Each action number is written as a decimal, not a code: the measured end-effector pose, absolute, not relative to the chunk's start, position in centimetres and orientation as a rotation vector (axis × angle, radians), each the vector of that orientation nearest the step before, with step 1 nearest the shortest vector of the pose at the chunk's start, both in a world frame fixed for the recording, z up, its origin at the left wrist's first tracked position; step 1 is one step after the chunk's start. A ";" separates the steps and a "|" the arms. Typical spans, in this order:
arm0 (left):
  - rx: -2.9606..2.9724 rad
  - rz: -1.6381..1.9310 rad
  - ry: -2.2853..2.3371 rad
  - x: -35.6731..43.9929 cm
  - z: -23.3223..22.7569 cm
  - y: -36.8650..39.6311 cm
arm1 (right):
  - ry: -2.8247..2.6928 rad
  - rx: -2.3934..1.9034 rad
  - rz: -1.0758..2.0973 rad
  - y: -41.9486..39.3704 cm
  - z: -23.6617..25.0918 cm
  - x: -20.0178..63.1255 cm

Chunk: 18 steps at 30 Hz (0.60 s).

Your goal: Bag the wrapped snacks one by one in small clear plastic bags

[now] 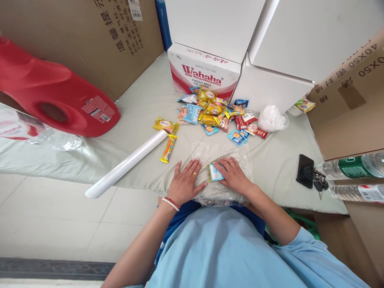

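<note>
floor: pale tiles (45, 216) | surface: grey-green cloth (144, 100) | back: stacked cardboard boxes (99, 36)
</note>
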<state>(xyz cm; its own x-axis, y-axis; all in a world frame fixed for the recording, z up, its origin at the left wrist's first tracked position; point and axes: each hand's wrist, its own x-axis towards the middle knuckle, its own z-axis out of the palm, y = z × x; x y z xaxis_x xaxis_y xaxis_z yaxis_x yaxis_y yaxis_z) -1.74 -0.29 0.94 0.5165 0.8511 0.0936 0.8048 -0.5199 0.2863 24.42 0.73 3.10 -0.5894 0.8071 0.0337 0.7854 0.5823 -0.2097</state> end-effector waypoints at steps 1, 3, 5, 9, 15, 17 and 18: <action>2.549 0.328 1.415 -1.7 0.9 -0.3 | -2.680 -1.366 0.246 0.6 3.0 24.7; 2.546 0.328 1.418 -1.7 0.8 -0.3 | -2.671 -1.403 0.212 0.3 3.0 25.1; 2.541 0.333 1.419 -1.6 0.7 -0.3 | -2.665 -1.444 0.183 -0.2 3.0 25.2; 2.532 0.381 1.400 -1.8 0.4 -0.2 | -2.643 -1.516 0.177 -0.9 3.1 24.5; 2.569 0.603 1.117 -4.3 1.7 -1.3 | -2.600 -1.449 0.324 -1.1 5.0 24.8; 2.580 0.530 0.945 -5.3 2.4 -2.0 | -2.558 -1.333 0.397 -1.7 5.9 26.1; 2.575 0.471 0.898 -5.7 2.7 -2.3 | -2.533 -1.261 0.436 -2.2 6.3 26.9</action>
<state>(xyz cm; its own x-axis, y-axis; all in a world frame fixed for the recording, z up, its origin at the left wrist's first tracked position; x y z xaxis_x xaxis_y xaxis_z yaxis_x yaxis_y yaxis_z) -5.71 -2.31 2.71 0.7407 0.6452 0.1871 0.5209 -0.7275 0.4466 26.89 -2.19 6.32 -0.5811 0.8062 0.1116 0.7225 0.5741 -0.3851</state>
